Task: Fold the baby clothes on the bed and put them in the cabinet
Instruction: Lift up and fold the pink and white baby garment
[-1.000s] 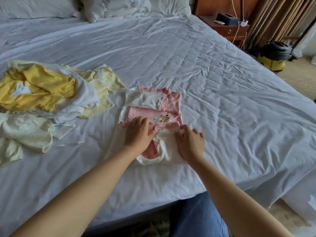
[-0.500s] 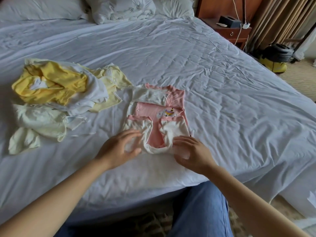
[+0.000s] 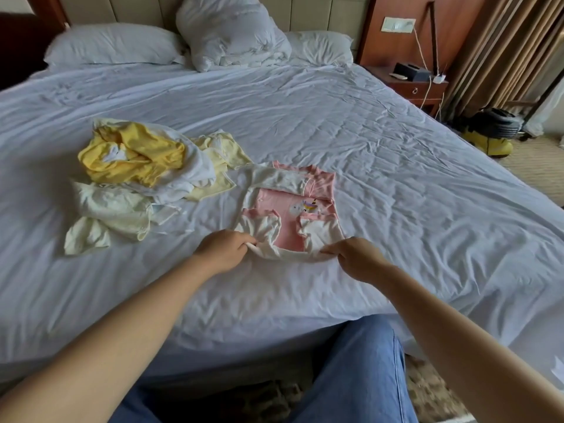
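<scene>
A pink and white baby romper (image 3: 290, 209) with a small unicorn print lies partly folded on the white bed sheet (image 3: 396, 178), its sleeves and legs turned in. My left hand (image 3: 224, 248) pinches its near left corner. At the near right corner my right hand (image 3: 355, 257) pinches the hem. To the left lies a loose pile of yellow, cream and white baby clothes (image 3: 137, 178). No cabinet shows in this view.
White pillows (image 3: 113, 45) and a bunched duvet (image 3: 229, 32) lie at the head of the bed. A wooden nightstand (image 3: 418, 83) with a cable stands at the back right, a yellow and black vacuum (image 3: 491, 129) beyond it. My blue-jeaned knee (image 3: 351, 377) is at the bed edge.
Both hands have slid off the top of the romper down to its near edge and now pinch its two near corners. The camera has tilted up, showing the head of the bed.
</scene>
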Available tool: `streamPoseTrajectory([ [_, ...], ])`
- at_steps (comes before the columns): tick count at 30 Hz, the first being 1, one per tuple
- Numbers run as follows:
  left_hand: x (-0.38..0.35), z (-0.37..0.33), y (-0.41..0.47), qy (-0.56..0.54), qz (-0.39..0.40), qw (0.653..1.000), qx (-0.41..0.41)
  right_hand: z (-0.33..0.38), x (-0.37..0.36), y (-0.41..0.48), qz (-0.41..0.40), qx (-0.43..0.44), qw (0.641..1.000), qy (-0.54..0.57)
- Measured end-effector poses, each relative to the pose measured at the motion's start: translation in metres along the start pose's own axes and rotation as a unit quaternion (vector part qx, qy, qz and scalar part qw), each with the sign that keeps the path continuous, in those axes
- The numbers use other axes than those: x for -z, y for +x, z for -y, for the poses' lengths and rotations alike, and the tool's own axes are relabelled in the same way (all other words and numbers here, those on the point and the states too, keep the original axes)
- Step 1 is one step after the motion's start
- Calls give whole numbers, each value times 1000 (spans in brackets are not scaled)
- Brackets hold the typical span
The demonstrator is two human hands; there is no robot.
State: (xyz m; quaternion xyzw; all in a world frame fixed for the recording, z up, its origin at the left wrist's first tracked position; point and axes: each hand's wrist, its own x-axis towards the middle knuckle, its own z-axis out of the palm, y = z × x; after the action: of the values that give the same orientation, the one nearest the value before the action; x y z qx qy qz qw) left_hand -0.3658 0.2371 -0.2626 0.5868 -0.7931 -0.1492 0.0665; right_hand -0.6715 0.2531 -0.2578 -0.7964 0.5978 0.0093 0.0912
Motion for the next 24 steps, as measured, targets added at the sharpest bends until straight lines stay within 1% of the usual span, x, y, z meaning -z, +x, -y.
streamPoseTrajectory([
  [4,24,-6,-2,29,9,999,13,1,27,-14,37,-5,999,5],
  [6,29,-9,-4,14,22,999,19,4,35,-19,62,-3,998,28],
  [8,32,-9,-5,-22,24,999,34,5,41,-20,67,-18,995,73],
  [10,34,-7,-3,-83,-5,994,66,2,46,-15,26,-42,990,135],
  [12,39,-6,4,-146,-60,983,91,-1,52,-6,-58,-66,974,209],
  [14,46,-6,14,-199,-124,967,99,-3,59,4,-151,-90,940,291],
  [16,56,-7,28,-254,-180,944,113,-4,66,18,-233,-125,884,386],
  [18,63,-10,45,-296,-226,919,132,-3,71,35,-287,-162,825,459],
  [19,66,-10,54,-312,-244,908,140,-2,73,45,-305,-173,804,479],
  [22,67,-10,88,-343,-280,882,160,-5,74,81,-335,-189,773,504],
  [24,67,-8,111,-337,-295,877,173,-8,74,106,-350,-201,764,504],
])
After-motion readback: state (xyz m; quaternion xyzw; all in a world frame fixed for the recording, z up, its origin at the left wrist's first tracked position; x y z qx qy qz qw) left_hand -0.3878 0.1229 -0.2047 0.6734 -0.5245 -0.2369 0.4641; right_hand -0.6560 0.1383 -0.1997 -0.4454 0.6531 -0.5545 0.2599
